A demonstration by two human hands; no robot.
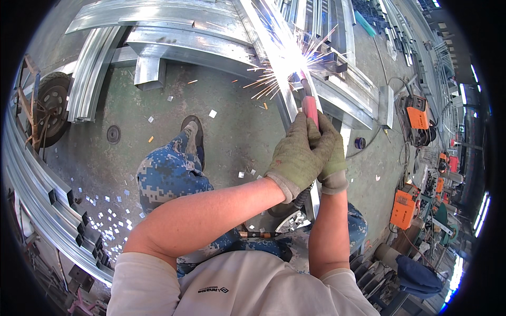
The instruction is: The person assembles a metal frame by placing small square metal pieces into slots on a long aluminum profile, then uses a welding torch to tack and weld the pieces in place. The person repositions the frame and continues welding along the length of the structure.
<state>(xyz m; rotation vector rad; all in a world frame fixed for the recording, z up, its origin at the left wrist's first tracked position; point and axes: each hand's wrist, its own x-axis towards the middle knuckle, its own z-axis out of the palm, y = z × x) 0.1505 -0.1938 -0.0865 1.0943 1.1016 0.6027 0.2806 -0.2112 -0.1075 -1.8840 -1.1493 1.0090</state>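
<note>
Both hands, in green work gloves, are wrapped round a welding torch [310, 109] with a red handle. My left hand [296, 155] overlaps my right hand [331, 155], and the two touch. From the torch's tip comes a bright white arc [289, 59] with sparks flying out, against a metal frame of square tubes [195, 48]. The glare hides the joint under the tip. A black ribbed torch cable [302, 198] runs down from below the gloves.
Stacked metal tubes [47, 179] lie at the left, near a wheel [52, 109] on a rusty frame. Orange welding machines [405, 206] stand at the right with cables on the floor. Small metal offcuts [113, 224] are scattered on the green floor. A dark roll [360, 142] sits right of my hands.
</note>
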